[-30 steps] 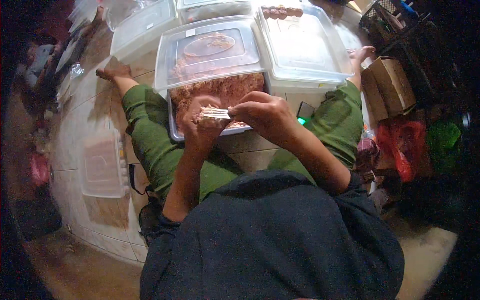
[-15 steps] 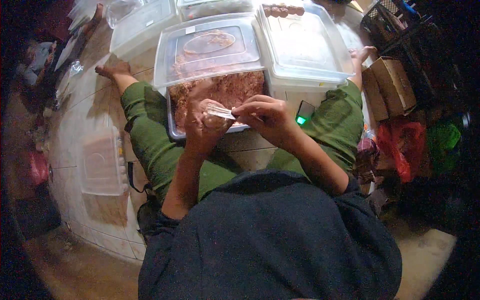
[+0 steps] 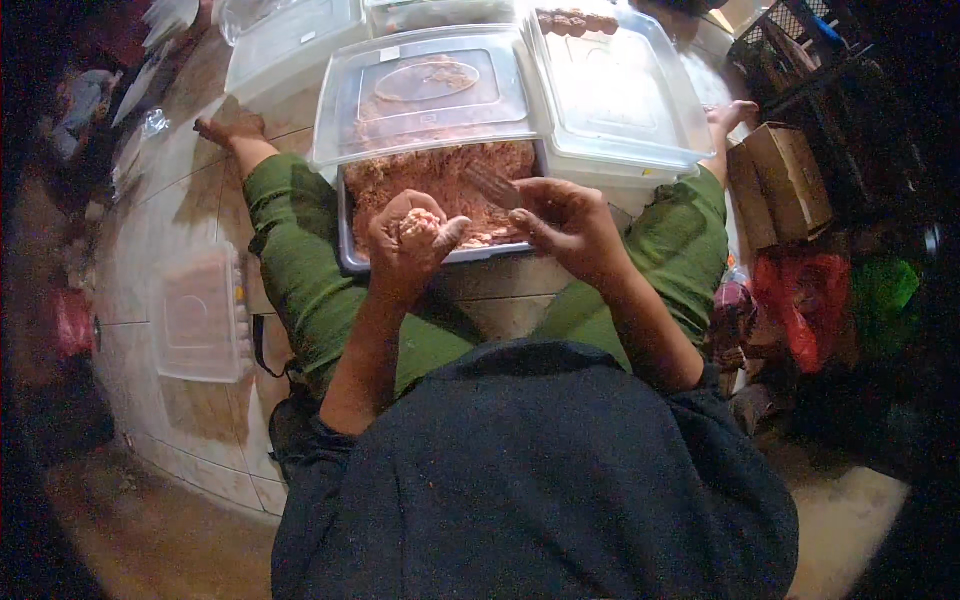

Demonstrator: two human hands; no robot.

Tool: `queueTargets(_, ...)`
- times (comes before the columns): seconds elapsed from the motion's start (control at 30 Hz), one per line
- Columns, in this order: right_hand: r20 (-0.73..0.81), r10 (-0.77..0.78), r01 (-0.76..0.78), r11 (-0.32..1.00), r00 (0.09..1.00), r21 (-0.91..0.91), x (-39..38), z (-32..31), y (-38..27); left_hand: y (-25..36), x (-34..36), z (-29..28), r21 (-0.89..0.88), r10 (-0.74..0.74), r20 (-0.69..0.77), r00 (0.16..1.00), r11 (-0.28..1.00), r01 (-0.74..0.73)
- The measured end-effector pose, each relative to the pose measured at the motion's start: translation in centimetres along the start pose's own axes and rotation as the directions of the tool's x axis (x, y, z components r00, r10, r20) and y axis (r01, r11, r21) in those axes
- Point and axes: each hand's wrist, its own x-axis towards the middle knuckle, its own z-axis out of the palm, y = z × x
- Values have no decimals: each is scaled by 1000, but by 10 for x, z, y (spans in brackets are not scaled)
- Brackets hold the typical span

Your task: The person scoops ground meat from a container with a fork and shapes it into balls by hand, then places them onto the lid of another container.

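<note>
In the cupped palm of my left hand [image 3: 405, 250] lies a lump of pale pink crumbly mixture [image 3: 420, 226]; the fingers curl around it and the thumb stands off to the side. My right hand [image 3: 575, 228] pinches a small flat ridged strip [image 3: 490, 187], dark and slightly blurred, its exact kind unclear. Both hands are over the near edge of a grey-rimmed tub [image 3: 345, 225] filled with reddish-brown crumbly mixture [image 3: 440, 175]. A clear plastic lid [image 3: 425, 95] covers the tub's far part.
At right of the tub stands a clear container [image 3: 620, 100] with brown ridged pieces [image 3: 577, 20] at its far end. Another clear container [image 3: 295, 45] is at the far left. A translucent box [image 3: 200, 315] lies on the left tiles; a cardboard box [image 3: 780, 185] stands right.
My right hand has drawn the strip off the lump and moved right, tilting it above the mixture. My left hand now shows the lump in its palm.
</note>
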Motion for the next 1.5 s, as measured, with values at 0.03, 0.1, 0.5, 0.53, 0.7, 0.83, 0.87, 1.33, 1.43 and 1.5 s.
queueTargets(0.03,1,54,-54,997,999,55,0,-1,1,1,0,2,-68,52,-27,998,996,-54)
queueTargets(0.1,13,-16,16,1000,1000,-24,2,0,13,4,1,9,-178,125,-28,992,976,-128)
queueTargets(0.5,149,-554,563,724,819,-399,1,19,7,-3,1,0,-239,108,92,990,967,-83)
queueTargets(0.53,184,-561,583,708,807,-399,0,20,3,-3,1,0,-226,140,80,987,967,-118)
queueTargets(0.7,203,-540,569,697,817,-436,3,24,-2,6,-1,-1,-105,158,62,986,983,-151)
queueTargets(0.83,149,-513,531,777,845,-338,7,21,-9,7,-1,0,-103,182,0,983,978,-181)
queueTargets(0.87,142,-486,503,793,863,-343,7,21,-10,7,-2,1,-64,199,-19,980,978,-199)
queueTargets(1.33,35,-190,191,981,981,-37,1,12,24,0,1,9,-255,85,-16,996,963,-86)
queueTargets(1.43,67,-214,219,974,974,-62,-3,30,19,-21,2,5,-50,124,-14,992,991,-124)
queueTargets(1.5,105,-374,389,888,921,-245,1,32,22,-28,2,2,-44,125,39,991,991,-123)
